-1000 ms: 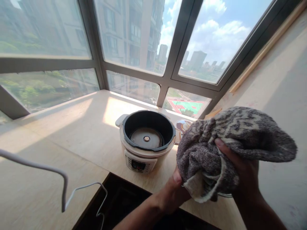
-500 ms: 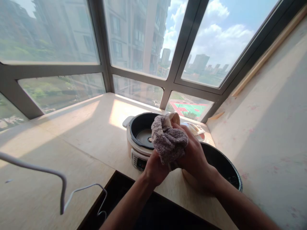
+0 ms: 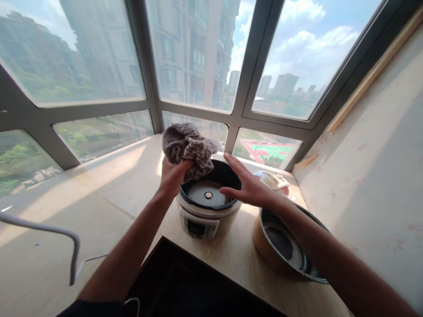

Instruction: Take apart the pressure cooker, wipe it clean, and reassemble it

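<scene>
Left hand closed around a bunched towel, my right hand spread, holding nothing, near an electric pressure cooker.

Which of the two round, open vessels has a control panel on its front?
The cooker, over which the left hand holds the cloth: its front carries a dark display. The pot to its right shows only plain brown wall.

White cable at left; outside, apparently 1 sports court.
</scene>
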Tool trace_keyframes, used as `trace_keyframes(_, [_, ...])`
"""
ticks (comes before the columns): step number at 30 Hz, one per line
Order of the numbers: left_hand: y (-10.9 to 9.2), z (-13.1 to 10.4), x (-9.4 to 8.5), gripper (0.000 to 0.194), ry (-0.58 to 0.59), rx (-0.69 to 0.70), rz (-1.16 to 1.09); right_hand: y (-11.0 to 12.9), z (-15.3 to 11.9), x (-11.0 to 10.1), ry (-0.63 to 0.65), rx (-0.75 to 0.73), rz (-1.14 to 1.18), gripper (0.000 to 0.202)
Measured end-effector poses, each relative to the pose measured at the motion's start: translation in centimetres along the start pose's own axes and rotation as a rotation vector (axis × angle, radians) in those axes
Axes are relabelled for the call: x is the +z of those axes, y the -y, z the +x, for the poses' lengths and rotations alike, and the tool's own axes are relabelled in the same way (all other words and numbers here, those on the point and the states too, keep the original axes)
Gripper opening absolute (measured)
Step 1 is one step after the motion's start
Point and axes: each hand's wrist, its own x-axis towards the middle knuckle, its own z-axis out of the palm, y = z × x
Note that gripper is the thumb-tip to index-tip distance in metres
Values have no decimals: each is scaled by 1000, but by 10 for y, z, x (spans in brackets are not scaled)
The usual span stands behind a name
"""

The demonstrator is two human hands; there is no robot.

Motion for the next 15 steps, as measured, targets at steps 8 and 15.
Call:
trace_keyframes(8, [30, 43, 19, 46, 426, 309, 981, -80, 30, 20, -42, 493, -140, 58])
trace_keyframes(15, [46, 39, 43, 43, 961, 465, 1232, -105, 34, 44, -24, 437, -168, 47])
